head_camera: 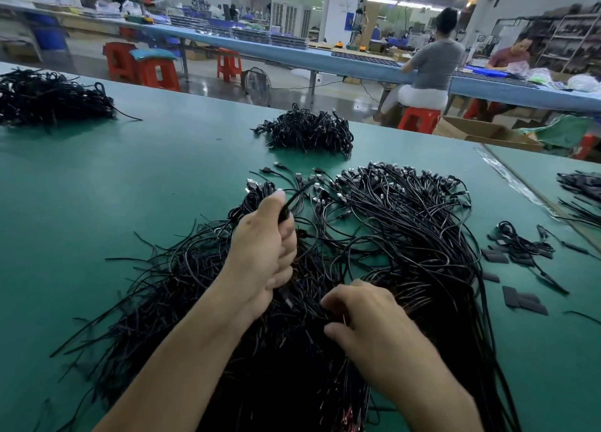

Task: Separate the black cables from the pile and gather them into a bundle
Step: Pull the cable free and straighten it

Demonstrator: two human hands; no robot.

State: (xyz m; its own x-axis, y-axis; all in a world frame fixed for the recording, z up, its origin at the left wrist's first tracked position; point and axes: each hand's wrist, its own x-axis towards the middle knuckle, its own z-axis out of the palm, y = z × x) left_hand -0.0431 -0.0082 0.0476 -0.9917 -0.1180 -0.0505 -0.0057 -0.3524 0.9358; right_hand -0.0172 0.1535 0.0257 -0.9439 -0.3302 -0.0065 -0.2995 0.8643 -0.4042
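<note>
A big loose pile of black cables [406, 223] with USB plugs spreads over the green table [97, 204] in front of me. My left hand [260, 253] is raised above the pile's middle and grips a bunch of black cables [257, 197] in its fist, plug ends sticking out toward the far side. My right hand [364, 327] sits lower, near the front, with its fingers curled into the strands and pinching cables from the pile. Which strands it holds is hidden by the fingers.
A tied heap of cables [309, 132] lies farther back, another heap [48, 96] at the far left, more cables [582, 188] at the right edge. Small black strips [523, 301] and a small cable bunch [520, 246] lie to the right. People sit at a blue bench behind.
</note>
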